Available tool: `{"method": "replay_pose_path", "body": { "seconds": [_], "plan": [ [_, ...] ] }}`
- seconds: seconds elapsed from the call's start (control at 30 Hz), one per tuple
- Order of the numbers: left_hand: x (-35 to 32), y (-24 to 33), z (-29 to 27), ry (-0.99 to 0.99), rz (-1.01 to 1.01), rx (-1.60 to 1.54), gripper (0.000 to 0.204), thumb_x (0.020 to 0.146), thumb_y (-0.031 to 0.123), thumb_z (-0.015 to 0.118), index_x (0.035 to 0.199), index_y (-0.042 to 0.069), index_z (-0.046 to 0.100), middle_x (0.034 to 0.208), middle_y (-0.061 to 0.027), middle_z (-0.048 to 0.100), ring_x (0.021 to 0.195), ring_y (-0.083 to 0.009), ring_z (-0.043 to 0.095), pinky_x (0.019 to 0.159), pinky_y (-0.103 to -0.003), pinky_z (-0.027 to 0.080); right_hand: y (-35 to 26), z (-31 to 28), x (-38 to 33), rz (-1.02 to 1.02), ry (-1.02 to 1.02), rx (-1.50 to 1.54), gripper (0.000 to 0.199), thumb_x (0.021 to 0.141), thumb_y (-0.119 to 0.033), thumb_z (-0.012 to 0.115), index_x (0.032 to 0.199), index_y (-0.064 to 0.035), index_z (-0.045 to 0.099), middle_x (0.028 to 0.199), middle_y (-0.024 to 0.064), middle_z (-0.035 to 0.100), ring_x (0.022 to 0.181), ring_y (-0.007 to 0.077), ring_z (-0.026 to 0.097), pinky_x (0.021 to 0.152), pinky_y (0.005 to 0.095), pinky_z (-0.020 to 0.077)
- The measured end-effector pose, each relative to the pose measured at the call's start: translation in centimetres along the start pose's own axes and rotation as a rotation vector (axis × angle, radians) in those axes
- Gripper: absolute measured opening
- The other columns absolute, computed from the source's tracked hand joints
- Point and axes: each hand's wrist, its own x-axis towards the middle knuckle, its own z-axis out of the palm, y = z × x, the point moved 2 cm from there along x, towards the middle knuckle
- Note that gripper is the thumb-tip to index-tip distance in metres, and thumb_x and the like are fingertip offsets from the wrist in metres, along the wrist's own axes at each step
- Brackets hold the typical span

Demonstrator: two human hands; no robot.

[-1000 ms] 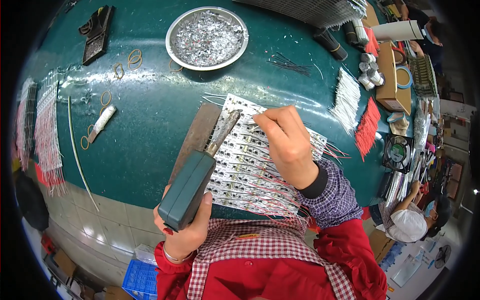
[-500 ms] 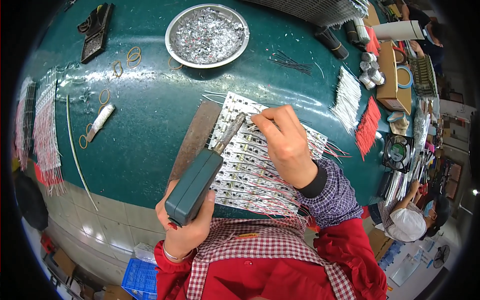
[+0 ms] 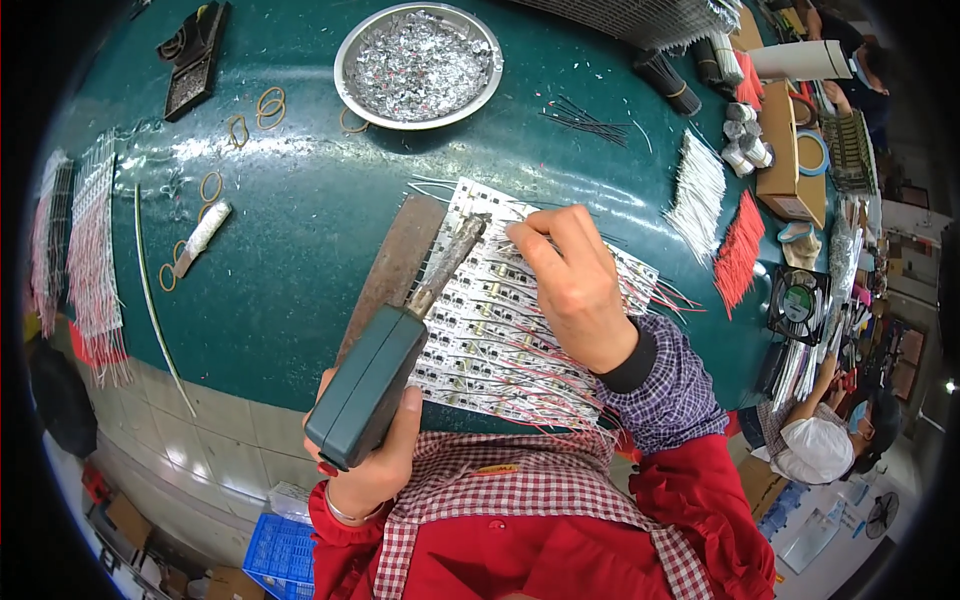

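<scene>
My left hand (image 3: 385,445) is wrapped round the dark green body of a soldering gun (image 3: 368,385). Its metal tip points up and right, over the upper part of a white circuit board panel (image 3: 455,345). Small black components cover the panel in rows, and thin red, white and dark wires (image 3: 560,385) trail off to the right. My right hand (image 3: 575,285) is closed in a pinch over the panel's upper right, to the right of the tip. A thin wire seems to be between its fingertips, which partly hide it. A rusty metal bar (image 3: 395,262) lies along the panel's left edge.
Beyond the panel stands a metal bowl (image 3: 343,75) of silvery scraps. Bundles of white wires (image 3: 697,190) and red wires (image 3: 740,255) lie to the right, by a cardboard box (image 3: 785,175) and a small fan (image 3: 797,302). Wired strips (image 3: 92,250) hang at the left table edge.
The soldering gun has shifted slightly down and left, with its tip drawn back a little from my right fingers. My right hand stays pinched in nearly the same place.
</scene>
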Motion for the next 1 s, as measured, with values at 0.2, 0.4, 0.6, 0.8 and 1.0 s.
{"method": "replay_pose_path", "body": {
  "seconds": [0.2,0.4,0.6,0.8,1.0],
  "plan": [
    [-0.3,0.3,-0.6,-0.003,0.029,0.022,0.022,0.076,0.000,0.076,0.096,-0.005,0.069,0.088,-0.0139,0.066,0.069,-0.0210,0.065,0.058,-0.030,0.050,-0.6,-0.2,0.0,-0.030,0.068,0.056,0.036,0.067,0.007,0.062,0.104,0.0034,0.062,0.096,0.0136,0.058,0.087,0.0285,0.057,0.068,0.0362,0.0504],
    [-0.4,0.8,-1.1,-0.059,-0.008,0.041,0.022,0.076,-0.002,0.075,0.097,-0.004,0.070,0.089,-0.0135,0.067,0.069,-0.0196,0.066,0.059,-0.029,0.051,-1.0,-0.2,-0.6,-0.017,0.056,0.145,0.041,0.064,0.012,0.061,0.103,0.0041,0.064,0.092,0.0134,0.059,0.082,0.0288,0.058,0.068,0.0366,0.0500],
    [-0.4,0.7,-0.9,-0.071,-0.039,-0.018,0.021,0.076,-0.003,0.074,0.097,-0.006,0.070,0.089,-0.0141,0.068,0.069,-0.0203,0.067,0.060,-0.029,0.051,-0.9,-0.1,-0.7,-0.008,0.043,0.144,0.040,0.063,0.012,0.060,0.102,0.0039,0.064,0.092,0.0133,0.059,0.083,0.0285,0.058,0.068,0.0362,0.0502],
    [-0.2,0.6,-0.8,-0.111,-0.028,0.010,0.021,0.076,-0.003,0.074,0.096,-0.005,0.070,0.091,-0.0145,0.068,0.070,-0.0211,0.067,0.060,-0.029,0.051,-1.0,0.0,-0.7,-0.005,0.020,0.124,0.038,0.064,0.011,0.060,0.102,0.0040,0.064,0.092,0.0132,0.059,0.084,0.0284,0.058,0.069,0.0359,0.0508],
    [0.2,1.1,-0.8,-0.130,-0.040,0.032,0.019,0.076,-0.003,0.074,0.094,-0.005,0.069,0.088,-0.0130,0.067,0.069,-0.0191,0.066,0.058,-0.028,0.049,-1.1,0.0,-0.6,-0.012,0.005,0.089,0.035,0.068,0.006,0.062,0.103,0.0051,0.064,0.094,0.0128,0.059,0.086,0.0277,0.058,0.070,0.0350,0.0514]
  ]
}}
